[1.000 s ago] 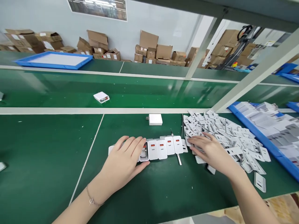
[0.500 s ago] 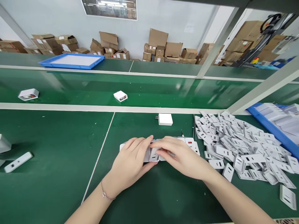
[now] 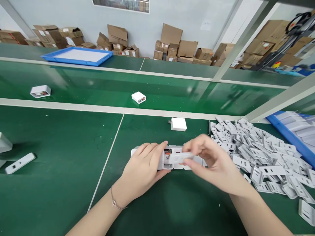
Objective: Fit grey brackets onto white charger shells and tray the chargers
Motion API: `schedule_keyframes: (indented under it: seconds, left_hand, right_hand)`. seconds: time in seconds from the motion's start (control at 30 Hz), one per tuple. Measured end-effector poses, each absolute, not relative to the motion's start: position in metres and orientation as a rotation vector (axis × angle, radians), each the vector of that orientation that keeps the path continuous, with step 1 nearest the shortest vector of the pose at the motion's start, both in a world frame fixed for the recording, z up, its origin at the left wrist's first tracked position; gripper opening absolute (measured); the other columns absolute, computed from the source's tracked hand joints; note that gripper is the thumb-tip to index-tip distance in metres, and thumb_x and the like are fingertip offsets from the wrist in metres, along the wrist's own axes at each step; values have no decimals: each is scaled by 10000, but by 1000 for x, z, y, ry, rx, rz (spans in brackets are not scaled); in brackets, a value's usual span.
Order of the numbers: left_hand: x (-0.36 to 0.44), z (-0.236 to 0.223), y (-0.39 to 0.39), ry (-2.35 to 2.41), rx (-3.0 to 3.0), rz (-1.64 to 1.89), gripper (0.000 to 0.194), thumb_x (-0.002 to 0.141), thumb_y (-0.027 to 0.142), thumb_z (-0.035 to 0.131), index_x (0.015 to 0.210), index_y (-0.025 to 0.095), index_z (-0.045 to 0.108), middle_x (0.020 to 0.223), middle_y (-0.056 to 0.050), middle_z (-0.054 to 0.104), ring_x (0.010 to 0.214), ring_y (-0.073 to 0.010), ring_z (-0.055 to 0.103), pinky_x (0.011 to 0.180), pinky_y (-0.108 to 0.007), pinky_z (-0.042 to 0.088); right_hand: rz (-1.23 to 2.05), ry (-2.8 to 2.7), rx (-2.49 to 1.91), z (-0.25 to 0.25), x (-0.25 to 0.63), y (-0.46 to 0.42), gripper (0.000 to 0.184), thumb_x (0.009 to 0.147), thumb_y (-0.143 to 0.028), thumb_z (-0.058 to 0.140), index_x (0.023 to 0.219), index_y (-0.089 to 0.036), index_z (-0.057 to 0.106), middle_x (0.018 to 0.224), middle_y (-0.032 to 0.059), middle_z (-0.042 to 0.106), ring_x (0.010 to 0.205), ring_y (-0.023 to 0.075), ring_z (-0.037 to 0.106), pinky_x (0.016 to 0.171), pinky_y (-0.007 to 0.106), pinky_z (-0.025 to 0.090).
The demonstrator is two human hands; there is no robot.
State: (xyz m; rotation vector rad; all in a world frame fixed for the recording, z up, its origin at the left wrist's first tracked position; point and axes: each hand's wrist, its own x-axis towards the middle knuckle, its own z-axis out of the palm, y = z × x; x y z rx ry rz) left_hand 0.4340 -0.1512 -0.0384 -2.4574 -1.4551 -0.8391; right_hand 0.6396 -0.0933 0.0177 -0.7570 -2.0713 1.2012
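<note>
A row of white plastic charger housings lies on the green bench in front of me. My left hand is closed round the left part of the row, its palm and fingers covering several of the housings. Just right of those fingertips, one open housing shows orange and metal parts inside. Pinched between the thumb and fingers of my right hand is a white cover plate, held tilted over the row beside the open housing. My right fingers hide part of the row's right end.
At right spreads a heap of white slotted cover plates, with a blue tray behind. A white charger with prongs stands beyond the row. Two white housings rest on the ledge; a long white plate lies far left.
My right hand has lifted the cover plate up and right from the row, and the housing's inside now shows. My left hand keeps its hold. The camera view has shifted slightly.
</note>
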Motion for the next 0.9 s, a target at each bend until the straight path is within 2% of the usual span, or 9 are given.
schedule_keyframes:
  seconds: [0.1,0.2,0.27,0.33,0.4,0.53,0.77,0.9]
  left_hand:
    - [434,-38,-151,-1447,-2453,-813,508,911,355,554,1292,46,418,1154,-140,636,1001,-259,598,871,-389,489]
    - [434,-38,-151,-1433,-2441,-803,499,926,369,523,1289,42,421,1145,-142,639,996,-259,601,873,-390,488]
    - [435,-39,-151,-1427,-2435,-811,497,931,374,514,1288,41,423,1146,-141,640,1000,-258,598,878,-391,486]
    - [435,-39,-151,-1422,-2435,-821,503,928,380,522,1286,38,428,1149,-137,640,1000,-257,596,878,-387,485]
    - [434,-39,-151,-1417,-2440,-831,518,919,382,540,1287,34,431,1153,-134,640,994,-252,596,875,-381,485]
    - [434,-40,-151,-1425,-2438,-851,528,912,383,558,1291,37,432,1154,-128,640,999,-246,593,879,-373,484]
    - [434,-42,-151,-1438,-2447,-874,525,905,352,579,1296,36,430,1162,-128,632,1013,-238,587,902,-372,475]
    - [434,-43,-151,-1452,-2444,-861,568,886,343,612,1320,39,409,1164,-121,630,1020,-234,586,913,-374,472]
  right_hand:
    - [1428,-1678,-692,7,649,-90,212,845,-301,638,973,-258,474,827,2,584,721,155,603,567,259,512]
    - [1476,-1506,-708,-4,648,-88,222,826,-369,643,886,-243,470,765,6,550,723,166,595,600,283,526]
    - [1516,-1483,-707,-8,644,-90,224,834,-355,630,894,-245,445,749,-4,535,695,157,590,585,276,521]
    - [1519,-1532,-701,-9,640,-92,239,852,-306,620,1011,-265,447,785,-9,556,711,154,609,576,266,519]
    - [1403,-1691,-730,-7,635,-95,233,871,-255,617,1071,-269,496,864,1,599,786,148,629,639,256,528]
    - [1069,-2123,-820,-3,629,-100,130,916,-219,571,1033,-246,620,967,8,659,885,127,624,720,217,514]
    - [864,-2466,-642,0,619,-97,255,968,-161,470,1161,-255,609,992,-4,674,865,133,608,777,281,499]
    - [638,-2552,-586,-5,617,-93,282,969,-168,479,1231,-210,578,1129,44,643,1034,161,568,857,303,504]
